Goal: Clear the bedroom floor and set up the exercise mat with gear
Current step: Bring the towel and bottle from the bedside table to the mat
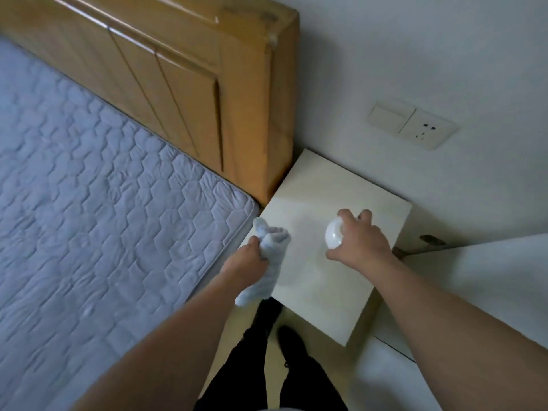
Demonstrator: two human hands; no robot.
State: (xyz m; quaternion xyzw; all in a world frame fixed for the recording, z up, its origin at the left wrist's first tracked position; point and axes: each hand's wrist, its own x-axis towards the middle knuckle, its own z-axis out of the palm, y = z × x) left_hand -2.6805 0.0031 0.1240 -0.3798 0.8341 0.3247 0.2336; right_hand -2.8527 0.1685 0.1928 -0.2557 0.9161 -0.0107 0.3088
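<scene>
Standing between the quilted grey mattress [98, 185] on the left and the pale square bedside table [323, 274], the person was in the clearing stage. The left hand [250, 261] gripped a crumpled pale-blue cloth [268, 256] at the table's near-left edge; the right hand [360, 238] curled round a small white glossy round object [333, 235] on the tabletop. No exercise mat or gear showed, so setup apparently remained.

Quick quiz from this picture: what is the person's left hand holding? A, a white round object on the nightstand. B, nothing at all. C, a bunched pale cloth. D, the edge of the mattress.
C: the left hand grips a bunched pale cloth at the nightstand's near corner, while the right hand holds the white round object.
</scene>
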